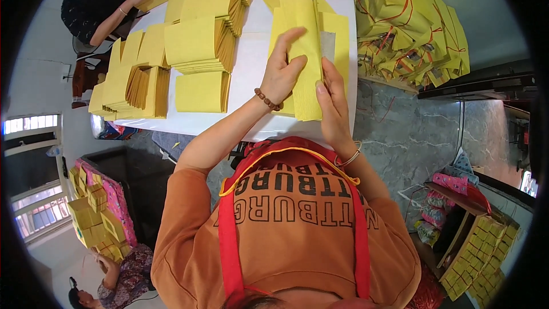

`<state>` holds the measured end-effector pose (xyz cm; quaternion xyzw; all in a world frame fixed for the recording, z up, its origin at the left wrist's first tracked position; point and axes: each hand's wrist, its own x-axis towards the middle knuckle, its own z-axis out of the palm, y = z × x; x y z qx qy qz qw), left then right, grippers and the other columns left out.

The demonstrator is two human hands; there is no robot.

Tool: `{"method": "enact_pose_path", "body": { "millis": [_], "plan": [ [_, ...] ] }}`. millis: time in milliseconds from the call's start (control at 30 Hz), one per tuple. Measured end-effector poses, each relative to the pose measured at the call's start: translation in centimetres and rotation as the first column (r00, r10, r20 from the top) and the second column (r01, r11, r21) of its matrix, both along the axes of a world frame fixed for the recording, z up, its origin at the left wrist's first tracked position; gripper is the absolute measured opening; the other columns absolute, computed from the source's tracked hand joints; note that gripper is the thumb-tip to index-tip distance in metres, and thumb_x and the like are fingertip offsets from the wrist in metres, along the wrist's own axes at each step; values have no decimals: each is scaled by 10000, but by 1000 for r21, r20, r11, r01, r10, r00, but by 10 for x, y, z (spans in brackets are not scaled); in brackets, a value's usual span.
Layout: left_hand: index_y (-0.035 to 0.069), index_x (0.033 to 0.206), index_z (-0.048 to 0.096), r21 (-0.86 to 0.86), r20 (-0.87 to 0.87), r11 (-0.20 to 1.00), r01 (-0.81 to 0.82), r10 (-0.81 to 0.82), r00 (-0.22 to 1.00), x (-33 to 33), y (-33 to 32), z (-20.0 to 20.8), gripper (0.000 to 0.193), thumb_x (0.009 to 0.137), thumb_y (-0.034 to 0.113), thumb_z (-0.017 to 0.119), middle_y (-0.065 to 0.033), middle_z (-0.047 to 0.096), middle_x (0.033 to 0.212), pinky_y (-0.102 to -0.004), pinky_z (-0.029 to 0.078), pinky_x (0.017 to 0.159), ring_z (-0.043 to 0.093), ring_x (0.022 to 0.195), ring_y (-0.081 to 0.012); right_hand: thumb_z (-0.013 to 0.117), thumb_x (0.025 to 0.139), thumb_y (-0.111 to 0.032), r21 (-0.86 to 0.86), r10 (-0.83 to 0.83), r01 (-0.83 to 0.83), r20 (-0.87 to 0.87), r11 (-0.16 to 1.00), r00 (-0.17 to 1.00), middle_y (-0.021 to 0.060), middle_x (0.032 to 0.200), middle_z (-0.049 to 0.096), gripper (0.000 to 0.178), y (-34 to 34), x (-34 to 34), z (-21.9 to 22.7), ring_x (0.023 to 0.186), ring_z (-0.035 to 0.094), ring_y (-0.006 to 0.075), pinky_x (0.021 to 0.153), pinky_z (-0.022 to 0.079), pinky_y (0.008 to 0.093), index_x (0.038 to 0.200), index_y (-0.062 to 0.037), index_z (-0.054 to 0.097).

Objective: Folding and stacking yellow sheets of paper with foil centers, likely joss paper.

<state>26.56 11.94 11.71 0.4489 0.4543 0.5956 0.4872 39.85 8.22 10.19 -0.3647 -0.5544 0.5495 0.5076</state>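
Observation:
A folded bundle of yellow paper (306, 88) is between my two hands at the near right part of the table. My left hand (281, 68) grips its left side, thumb and index finger lying over the top face; its other fingers are mostly hidden. On the right side, my right hand (333, 100) holds the edge, thumb near the front and fingers along the side. More yellow sheets (338, 26) lie beneath and beyond the bundle, with a greyish patch showing on one.
Rows of folded yellow paper stacks (191, 46) fill the table's left side. Yellow bundles with red strings (412, 23) are piled to the right. One person (94, 6) handles paper at the far left; another person (123, 274) sits at lower left beside yellow stacks (97, 217).

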Motion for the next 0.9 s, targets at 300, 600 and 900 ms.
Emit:
{"method": "enact_pose_path", "body": {
  "millis": [300, 600, 900],
  "plan": [
    [0, 1026, 594, 22, -118, 997, 75, -72, 990, -2, 5, -15, 288, 831, 204, 650, 7, 578, 866, -199, 409, 640, 478, 735, -46, 417, 913, -110, 87, -13, 2, 128, 996, 992, 182, 1381, 304, 459, -1, -1, 8, 1302, 285, 268, 1075, 223, 336, 1331, 50, 320],
    [14, 1015, 588, -25, 64, 991, 129, -128, 990, 0, 2, -12, 242, 862, 199, 621, 23, 560, 803, -182, 391, 580, 462, 671, -26, 397, 926, -133, 64, -19, 13, 95, 998, 995, 186, 1379, 305, 454, -1, -1, 8, 1302, 283, 265, 1075, 217, 336, 1331, 56, 317],
    [45, 965, 529, -89, 9, 985, 149, -149, 989, -8, 2, -16, 85, 886, 67, 551, 5, 567, 820, -186, 421, 607, 507, 689, -44, 374, 935, -138, 40, -10, 8, 71, 999, 997, 179, 1378, 307, 442, -1, 0, 3, 1298, 287, 261, 1075, 210, 337, 1338, 35, 318]
  ]
}}
